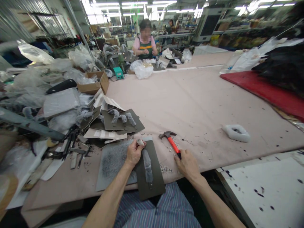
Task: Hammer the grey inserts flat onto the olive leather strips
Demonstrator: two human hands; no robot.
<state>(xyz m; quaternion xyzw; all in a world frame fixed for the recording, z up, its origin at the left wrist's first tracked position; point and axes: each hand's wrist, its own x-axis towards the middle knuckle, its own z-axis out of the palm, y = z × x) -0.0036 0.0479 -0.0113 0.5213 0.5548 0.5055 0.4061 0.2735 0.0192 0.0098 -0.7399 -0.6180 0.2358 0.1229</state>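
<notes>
My right hand (187, 164) is closed round the black end of a claw hammer's red handle (173, 144); the metal head lies on the pink tabletop. My left hand (135, 154) is closed, with a whitish wrapped finger or small pale piece at its fingertips, too unclear to tell, by the top of a plastic-wrapped strap (147, 166). That strap lies along a dark olive panel (154, 177), which overhangs the table's front edge above my lap. Partly under the panel is a worn grey plate (111, 161). Small metal bits (166, 168) are scattered right of the panel.
Stacked olive panels with wrapped handles (121, 122) lie behind the plate. Tools (76, 148), plastic bags and an open carton (95, 83) crowd the left. A white foam-like roll (236, 133) is at right, red sheet (261, 90) beyond. A person (144, 44) works across the table.
</notes>
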